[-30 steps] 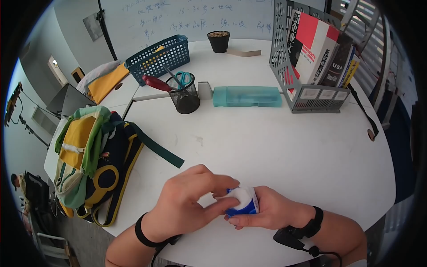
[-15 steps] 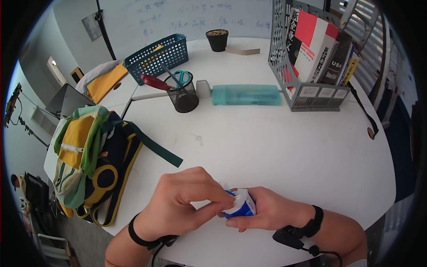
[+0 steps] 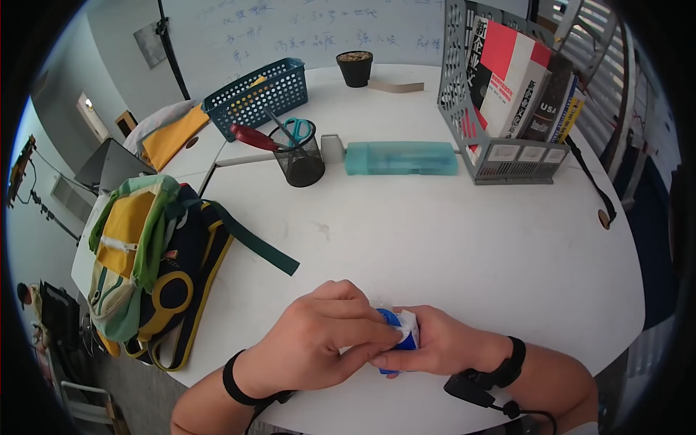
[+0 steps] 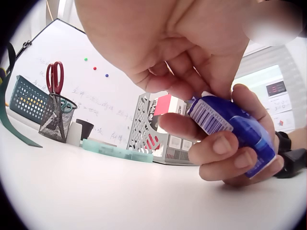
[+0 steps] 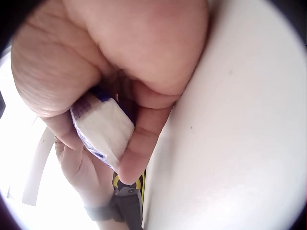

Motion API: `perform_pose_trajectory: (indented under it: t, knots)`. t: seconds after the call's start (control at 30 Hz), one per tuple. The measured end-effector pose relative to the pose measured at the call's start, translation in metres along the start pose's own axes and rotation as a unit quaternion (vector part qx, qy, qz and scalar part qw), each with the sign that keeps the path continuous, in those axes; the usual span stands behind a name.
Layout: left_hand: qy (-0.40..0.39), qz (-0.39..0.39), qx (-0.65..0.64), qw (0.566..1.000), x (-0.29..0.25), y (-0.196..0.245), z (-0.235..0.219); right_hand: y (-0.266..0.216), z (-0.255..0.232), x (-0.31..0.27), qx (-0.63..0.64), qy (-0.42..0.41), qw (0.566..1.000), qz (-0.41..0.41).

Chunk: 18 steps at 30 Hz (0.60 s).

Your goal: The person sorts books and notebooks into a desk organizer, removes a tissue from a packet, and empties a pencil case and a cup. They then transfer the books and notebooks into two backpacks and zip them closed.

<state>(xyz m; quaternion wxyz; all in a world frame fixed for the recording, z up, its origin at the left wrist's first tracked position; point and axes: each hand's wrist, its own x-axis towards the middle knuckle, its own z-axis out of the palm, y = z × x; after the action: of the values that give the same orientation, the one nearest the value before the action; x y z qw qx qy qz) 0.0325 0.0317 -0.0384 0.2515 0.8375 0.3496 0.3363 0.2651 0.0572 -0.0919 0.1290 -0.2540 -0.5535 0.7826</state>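
Note:
A small blue-and-white tissue pack is in my right hand, low over the near part of the table. The right fingers and thumb wrap its sides; its barcode face shows in the left wrist view. White tissue fills the side of the pack seen in the right wrist view. My left hand is bent over the pack's top, thumb and forefinger pinching at its edge. The left fingertips partly hide that edge in the head view.
A green, yellow and navy backpack lies at the left, its strap reaching inward. Farther back stand a mesh pen cup, a teal case, a perforated basket, a plant pot and a grey book rack.
The left hand has shifted right and slightly down over the tissue pack, its thumb and forefinger closing together at the top. The pack has tilted in the right hand, and less white shows.

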Motion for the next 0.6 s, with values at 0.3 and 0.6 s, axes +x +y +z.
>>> perform_pose_trajectory:
  t: [0.3,0.6]
  knots:
    - [0.072,-0.101,-0.058,0.991,0.002,-0.009,-0.008,0.015,-0.007,0.001,0.05,-0.014,0.997,-0.054]
    - [0.078,-0.028,-0.017,0.996,-0.003,-0.001,-0.004,0.0,0.005,0.0,0.036,0.04,0.999,0.009]
